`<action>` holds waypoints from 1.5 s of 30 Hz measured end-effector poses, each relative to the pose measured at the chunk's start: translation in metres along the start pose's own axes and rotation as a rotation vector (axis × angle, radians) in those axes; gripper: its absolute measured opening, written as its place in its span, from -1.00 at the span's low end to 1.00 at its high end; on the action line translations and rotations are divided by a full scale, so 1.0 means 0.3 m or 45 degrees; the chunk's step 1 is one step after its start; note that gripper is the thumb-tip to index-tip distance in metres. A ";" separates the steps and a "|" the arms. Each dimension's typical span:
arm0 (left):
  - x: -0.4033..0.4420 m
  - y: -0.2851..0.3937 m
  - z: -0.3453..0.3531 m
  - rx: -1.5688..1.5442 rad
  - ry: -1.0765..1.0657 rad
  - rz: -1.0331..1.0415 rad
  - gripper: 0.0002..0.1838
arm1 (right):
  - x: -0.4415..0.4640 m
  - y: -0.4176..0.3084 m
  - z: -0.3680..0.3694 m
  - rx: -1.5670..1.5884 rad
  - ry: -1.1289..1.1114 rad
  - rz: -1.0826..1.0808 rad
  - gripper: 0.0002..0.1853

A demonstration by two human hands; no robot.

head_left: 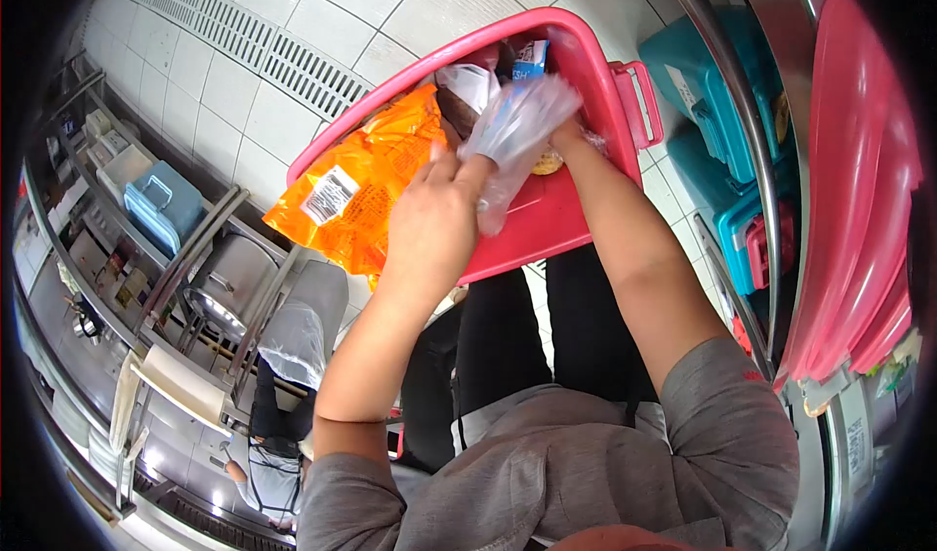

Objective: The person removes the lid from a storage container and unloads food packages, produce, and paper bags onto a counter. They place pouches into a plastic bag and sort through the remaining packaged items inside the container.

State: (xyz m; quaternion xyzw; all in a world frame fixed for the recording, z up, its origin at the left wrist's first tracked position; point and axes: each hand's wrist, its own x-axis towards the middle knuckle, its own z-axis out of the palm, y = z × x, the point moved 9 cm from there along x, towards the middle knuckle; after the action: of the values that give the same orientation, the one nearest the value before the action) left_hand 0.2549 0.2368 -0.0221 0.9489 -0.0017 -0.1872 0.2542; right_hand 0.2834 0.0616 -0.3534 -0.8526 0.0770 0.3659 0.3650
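Observation:
A red plastic tub (586, 39) stands on the floor in front of me, with packages inside. My left hand (434, 204) is closed around a crumpled clear plastic bag (522, 126), held over the tub and slightly blurred. My right hand (566, 133) reaches into the tub at its right side, beside the clear bag; its fingers are hidden. Left of my left hand, a large orange bag (366, 185) with a white label hangs partly over the rim. A blue and white packet (530, 60) and a white package (468, 84) lie deeper in the tub.
Teal containers (708, 92) stand right of the tub behind a metal rail (747, 112). Stacked red lids or trays (854, 190) are at far right. A lidded metal pot (234, 283) and a blue box (164, 204) sit on left shelves. Another person (268, 473) is at lower left.

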 end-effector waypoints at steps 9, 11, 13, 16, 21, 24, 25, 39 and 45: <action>0.009 -0.167 0.772 0.347 -0.841 -0.035 -0.65 | -0.046 -0.034 -0.009 -0.023 -0.091 0.124 0.10; 0.035 -0.184 0.841 0.405 -0.914 0.036 -0.60 | -0.049 -0.046 -0.007 -0.015 -0.111 0.157 0.16; 0.071 -0.167 0.784 0.203 -0.918 -0.095 -0.61 | -0.061 -0.069 -0.015 -0.242 -0.060 0.124 0.16; 0.134 -0.053 0.487 0.111 -0.802 -0.153 -0.65 | -0.073 -0.104 -0.017 -0.390 -0.102 0.114 0.07; 0.364 -0.076 0.238 0.347 0.196 0.050 -0.57 | -0.105 -0.134 -0.022 -0.436 -0.110 -0.053 -0.04; 0.433 -0.233 0.481 0.447 -0.198 -0.131 -0.66 | -0.133 -0.130 -0.024 -0.503 -0.225 0.070 -0.13; 0.428 -0.232 0.488 0.445 -0.197 -0.133 -0.66 | -0.143 -0.129 -0.034 -0.583 -0.227 0.111 -0.21; -0.110 -0.144 0.730 0.371 -0.537 -0.065 -0.35 | -0.187 -0.129 -0.044 -0.738 -0.241 0.147 -0.24; 0.130 -0.123 0.500 0.103 -0.736 -0.168 -0.60 | -0.251 -0.144 -0.084 -0.739 -0.233 0.219 -0.26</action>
State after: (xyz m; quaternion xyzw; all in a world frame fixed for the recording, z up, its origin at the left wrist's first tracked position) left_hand 0.2342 0.1930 -0.1738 0.8636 -0.0198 -0.4655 0.1925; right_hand 0.2607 0.0655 -0.2661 -0.8751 0.0079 0.4773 0.0795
